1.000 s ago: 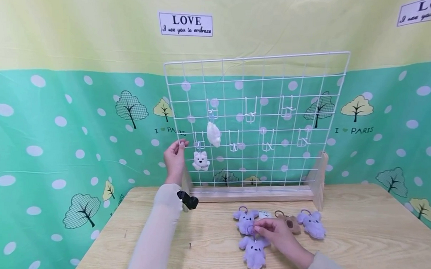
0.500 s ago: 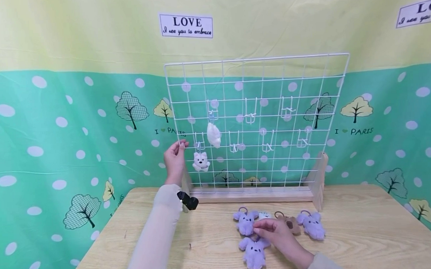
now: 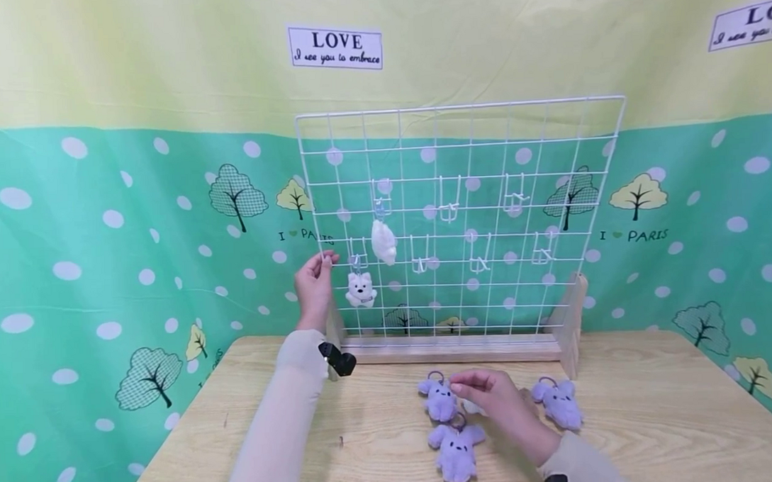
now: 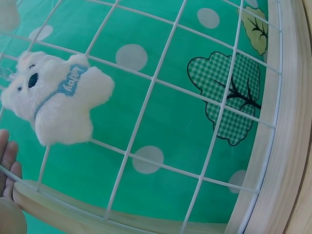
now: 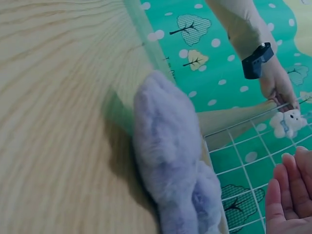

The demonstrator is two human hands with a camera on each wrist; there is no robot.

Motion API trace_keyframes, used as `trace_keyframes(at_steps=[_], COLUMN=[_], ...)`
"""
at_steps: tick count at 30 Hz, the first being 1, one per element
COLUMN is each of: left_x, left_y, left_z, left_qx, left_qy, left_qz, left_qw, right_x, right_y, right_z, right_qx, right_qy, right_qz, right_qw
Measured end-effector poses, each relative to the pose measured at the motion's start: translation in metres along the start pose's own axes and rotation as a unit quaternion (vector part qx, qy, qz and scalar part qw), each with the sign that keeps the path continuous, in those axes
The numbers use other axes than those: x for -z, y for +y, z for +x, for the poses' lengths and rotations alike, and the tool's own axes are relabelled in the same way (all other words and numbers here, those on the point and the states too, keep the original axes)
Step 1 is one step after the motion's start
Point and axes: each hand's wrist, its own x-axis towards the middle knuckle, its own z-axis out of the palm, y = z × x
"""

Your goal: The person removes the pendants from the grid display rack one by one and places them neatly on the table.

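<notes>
My left hand (image 3: 314, 289) grips the left edge of a white wire grid rack (image 3: 461, 105). A white plush bear keychain (image 3: 360, 290) hangs from a hook beside it; another white plush (image 3: 383, 242) hangs higher, turned sideways. My right hand (image 3: 503, 403) is low over the table, thumb and index fingertips close to the ear of a purple plush keychain (image 3: 439, 402); whether they touch cannot be told. In the right wrist view its fingers (image 5: 287, 187) show nothing between them. A second purple plush (image 3: 456, 457) lies nearer, its ring visible. My hand mostly covers a white and a brown plush.
Another purple plush (image 3: 561, 405) lies to the right on the wooden table (image 3: 660, 416). Several bare hooks (image 3: 449, 209) project from the grid. Its wooden base (image 3: 454, 351) stands at the back of the table, before a patterned curtain (image 3: 106, 279).
My right hand has moved up and away from the ring of the nearer purple plush, now covering more of the white and brown ones. My left hand stays on the rack.
</notes>
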Motion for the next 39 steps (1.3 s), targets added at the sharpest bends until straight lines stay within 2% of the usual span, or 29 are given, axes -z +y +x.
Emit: trace_keyframes(at_steps=[6,12,17,20,25,30,35,39], left_x=[-0.001,0.000,0.000,0.000,0.000,-0.001,-0.001,-0.001], left_y=[0.002,0.003,0.003,0.003,0.004,0.006,0.004,0.002], left_z=[-0.001,-0.001,-0.001,-0.001,-0.002,-0.001,-0.001,-0.002], left_qx=[0.002,0.009,0.008,0.009,0.015,0.010,0.007,0.007], left_qy=[0.000,0.002,-0.001,-0.003,-0.004,-0.002,0.002,0.002], left_qz=[0.005,0.005,0.008,0.011,0.012,0.007,0.004,0.002], left_qw=[1.0000,0.9999,0.9999,0.9999,0.9998,0.9999,1.0000,1.0000], right_x=[-0.003,-0.008,-0.008,-0.009,-0.009,-0.007,-0.010,-0.015], right_y=[-0.020,-0.048,-0.082,-0.105,-0.143,-0.168,-0.183,-0.191], right_z=[0.006,0.017,0.031,0.041,0.059,0.078,0.095,0.109], right_qx=[0.012,0.065,0.116,0.155,0.211,0.259,0.254,0.250], right_qy=[-0.002,0.003,-0.002,-0.005,0.015,0.036,0.038,0.060], right_qz=[0.011,0.005,0.003,0.002,0.014,0.021,-0.010,-0.011], right_qw=[0.9999,0.9979,0.9933,0.9879,0.9772,0.9649,0.9663,0.9663])
